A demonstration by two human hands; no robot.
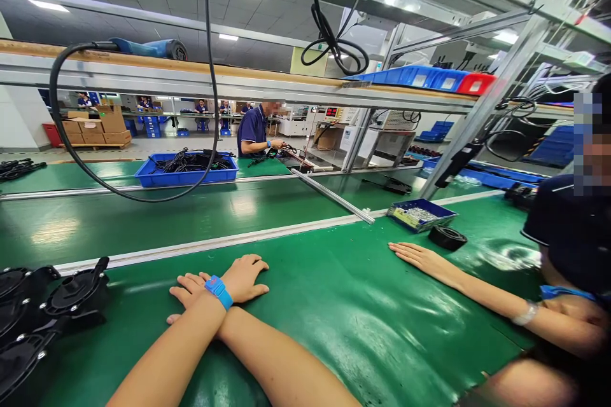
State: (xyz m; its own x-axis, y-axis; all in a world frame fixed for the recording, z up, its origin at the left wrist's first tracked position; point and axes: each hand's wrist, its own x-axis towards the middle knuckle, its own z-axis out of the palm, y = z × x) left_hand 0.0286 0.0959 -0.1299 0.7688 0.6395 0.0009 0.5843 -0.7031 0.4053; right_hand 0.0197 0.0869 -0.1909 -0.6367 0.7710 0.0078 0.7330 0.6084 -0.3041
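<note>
Green matting covered the counter (334, 305), which was bounded at 12 o'clock by a pale rail (229, 240), with a second belt beyond it. The left hand (245, 276) was laid flat on the mat, its wrist crossed over the other arm and marked by a blue wristband (219, 291). Its grip was slack, fingers spread, nothing held. The right hand (187, 289) was rested palm down beneath that wrist, fingers extended toward 10 o'clock, likewise gripping nothing.

Black moulded parts (71, 296) were stacked at 9 o'clock, near the right hand but apart from it. Bare mat was left between the hands and the rail. At 2 o'clock a co-worker's hand (420, 257) was spread flat on the mat, well apart. Just beyond it, a black ring (447, 236) and a blue tray (420, 213) of small parts were set close to the rail.
</note>
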